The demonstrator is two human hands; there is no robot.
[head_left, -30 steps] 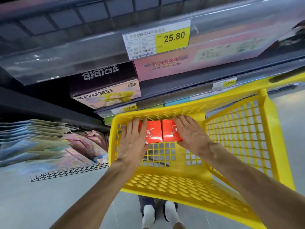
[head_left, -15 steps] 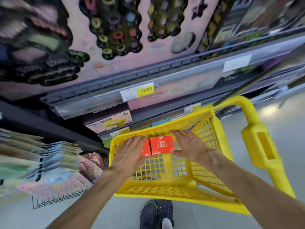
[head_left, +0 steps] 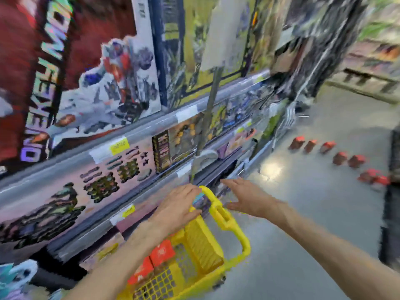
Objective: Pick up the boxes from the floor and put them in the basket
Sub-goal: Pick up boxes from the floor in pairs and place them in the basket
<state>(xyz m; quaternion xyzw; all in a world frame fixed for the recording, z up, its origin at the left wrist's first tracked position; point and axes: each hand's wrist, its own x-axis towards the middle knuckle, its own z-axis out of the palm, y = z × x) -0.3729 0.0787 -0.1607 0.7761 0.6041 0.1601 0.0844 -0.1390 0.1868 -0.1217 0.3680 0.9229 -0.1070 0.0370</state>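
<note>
The picture is blurred by motion. A yellow basket [head_left: 203, 243] stands low in the middle, its handle [head_left: 225, 217] raised. Two red boxes [head_left: 155, 258] lie inside it against the far wall. My left hand [head_left: 179, 204] hovers over the basket's rim by the handle, fingers spread, holding nothing. My right hand [head_left: 246, 198] is just right of the handle, open and empty. Several more red boxes [head_left: 339, 158] lie in a loose row on the grey floor at the far right.
Shelves [head_left: 134, 131] of toy boxes with price tags run along the left, close to the basket. A grey pole [head_left: 207, 118] rises in front of them. A dark object [head_left: 392, 191] stands at the right edge. Grey floor [head_left: 313, 213] stretches between the basket and the boxes.
Both hands have come off the two red boxes, which stay in the basket, and now sit up by the handle. The view has swung up and right, bringing the floor boxes into sight.
</note>
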